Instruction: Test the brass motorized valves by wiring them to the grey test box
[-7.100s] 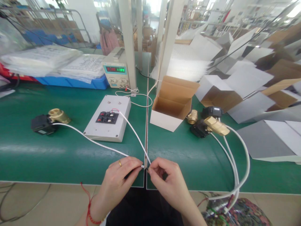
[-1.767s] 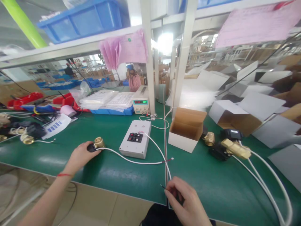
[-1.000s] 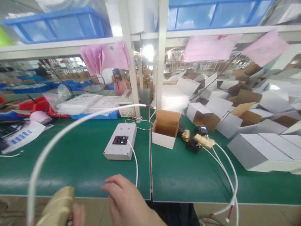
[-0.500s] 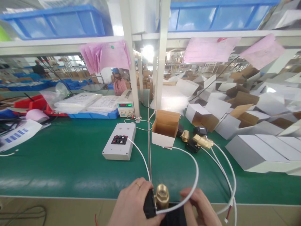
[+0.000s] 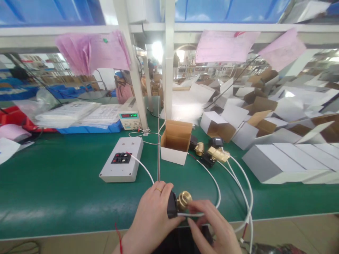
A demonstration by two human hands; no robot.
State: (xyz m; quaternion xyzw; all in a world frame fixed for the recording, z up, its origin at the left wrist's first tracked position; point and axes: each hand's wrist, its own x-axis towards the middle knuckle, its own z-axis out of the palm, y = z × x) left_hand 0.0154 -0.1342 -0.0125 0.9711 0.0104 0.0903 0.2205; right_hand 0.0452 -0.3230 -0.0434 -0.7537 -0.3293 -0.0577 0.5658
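My left hand (image 5: 152,213) wraps round the black actuator housing of a motorized ball valve (image 5: 184,200) at the table's front edge. The valve's round brass opening faces up and towards me. A white cable (image 5: 217,195) comes out of the housing and loops to the right and back. Close to the brass body, my right hand (image 5: 215,225) has its thumb and fingers curled about this cable. Another white cable (image 5: 146,166) runs from the grey test box (image 5: 119,174) to behind my left hand.
An open carton (image 5: 174,155) stands behind the valve. Right of it lie more brass valves (image 5: 218,154) with white cables. White boxes (image 5: 275,165) fill the right side. A power supply (image 5: 129,120) with a lit display stands by the shelf post, beside a blue tray (image 5: 90,129).
My left hand has carried the valve slightly away from me, further onto the table. My right hand has moved left to the cable beside the valve. The view has shifted right.
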